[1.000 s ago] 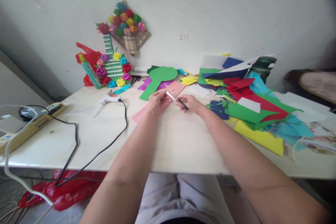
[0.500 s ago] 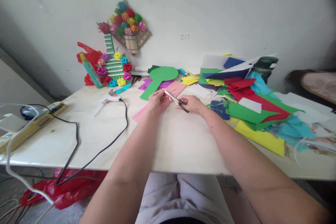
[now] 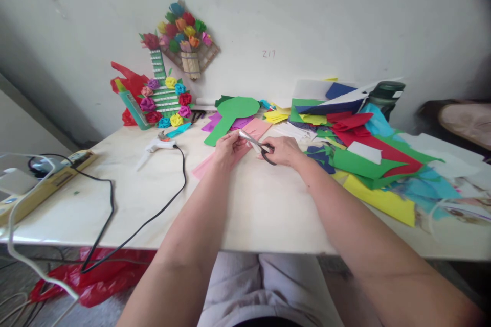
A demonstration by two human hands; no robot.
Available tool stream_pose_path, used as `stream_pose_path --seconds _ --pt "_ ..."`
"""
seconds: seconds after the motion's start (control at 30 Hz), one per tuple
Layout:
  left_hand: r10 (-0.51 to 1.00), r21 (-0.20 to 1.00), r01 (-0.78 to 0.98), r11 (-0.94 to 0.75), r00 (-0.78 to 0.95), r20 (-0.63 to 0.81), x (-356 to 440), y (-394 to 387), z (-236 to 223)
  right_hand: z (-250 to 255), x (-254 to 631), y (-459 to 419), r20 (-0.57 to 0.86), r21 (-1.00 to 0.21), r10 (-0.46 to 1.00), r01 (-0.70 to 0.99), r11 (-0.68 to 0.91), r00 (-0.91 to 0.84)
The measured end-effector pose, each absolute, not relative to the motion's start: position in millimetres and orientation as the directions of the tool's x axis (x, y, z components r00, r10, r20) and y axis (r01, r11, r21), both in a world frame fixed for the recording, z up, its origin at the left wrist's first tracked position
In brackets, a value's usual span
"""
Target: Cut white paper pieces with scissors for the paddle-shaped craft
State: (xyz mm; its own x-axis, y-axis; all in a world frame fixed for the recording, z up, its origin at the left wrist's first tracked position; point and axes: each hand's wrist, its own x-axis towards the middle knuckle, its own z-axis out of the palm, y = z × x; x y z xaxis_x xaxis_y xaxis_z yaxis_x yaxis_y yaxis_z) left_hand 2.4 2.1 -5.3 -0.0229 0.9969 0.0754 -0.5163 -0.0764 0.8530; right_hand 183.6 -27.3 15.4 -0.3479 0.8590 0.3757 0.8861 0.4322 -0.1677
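Observation:
My right hand point(image 3: 283, 150) grips a pair of scissors point(image 3: 269, 157) by the black handles, with the blades pointing left toward my other hand. Between the fingers of my left hand point(image 3: 229, 147) is a small piece of white paper point(image 3: 243, 135), and the blades lie against it. Beneath both hands, pink paper point(image 3: 258, 127) lies on the table. A green paper shape point(image 3: 238, 108), round at the top with a straight strip below, rests just beyond my left hand.
A white glue gun point(image 3: 156, 147) with a black cord lies left, near a power strip point(image 3: 49, 184). Coloured paper point(image 3: 378, 199) is heaped on the right beside a dark bottle point(image 3: 384, 96). A flower-trimmed paper guitar point(image 3: 167, 97) and a glue bottle point(image 3: 134, 110) stand at the back left.
The scissors' handles have spread apart a little in my right hand. My left hand stays in place with the white paper.

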Motion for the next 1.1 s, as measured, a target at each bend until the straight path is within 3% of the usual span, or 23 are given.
stream_pose_path --seconds 1.1 --pt "0.995 0.822 -0.562 -0.095 -0.021 0.101 -3 10 -11 19 199 -19 0.368 -0.153 0.832 0.856 0.495 -0.415"
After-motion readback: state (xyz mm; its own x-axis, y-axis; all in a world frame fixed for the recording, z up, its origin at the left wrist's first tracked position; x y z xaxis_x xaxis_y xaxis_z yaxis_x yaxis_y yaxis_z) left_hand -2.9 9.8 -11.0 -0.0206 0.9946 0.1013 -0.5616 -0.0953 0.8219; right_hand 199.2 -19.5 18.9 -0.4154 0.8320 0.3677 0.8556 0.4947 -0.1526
